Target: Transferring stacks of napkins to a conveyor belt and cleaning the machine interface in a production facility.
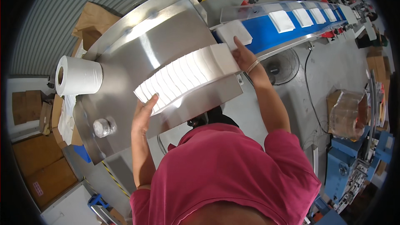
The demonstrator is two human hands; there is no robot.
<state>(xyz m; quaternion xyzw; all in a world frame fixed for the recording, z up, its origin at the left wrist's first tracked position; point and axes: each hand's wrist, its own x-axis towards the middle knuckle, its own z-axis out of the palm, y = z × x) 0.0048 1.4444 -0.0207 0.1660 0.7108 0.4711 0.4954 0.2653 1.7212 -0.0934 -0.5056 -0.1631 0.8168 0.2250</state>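
A long, slightly curved row of white folded tissue stacks (pixel 179 77) lies on the steel table between my hands. My left hand (pixel 143 113) grips the row's left end, thumb on top and the other fingers mostly hidden. My right hand (pixel 245 57) holds the right end, its thumb pointing up and its fingertips partly hidden by the stacks. Just beyond that thumb, a separate white tissue stack (pixel 234 33) rests where the blue conveyor belt (pixel 266 31) meets the table.
Several more white stacks (pixel 281 21) sit spaced along the belt. On the steel table (pixel 112 54) are a large white roll (pixel 81 75) and a clear tape roll (pixel 102 128). A floor fan (pixel 280 67) stands below the conveyor; a plastic-lined carton (pixel 346 114) is at the right.
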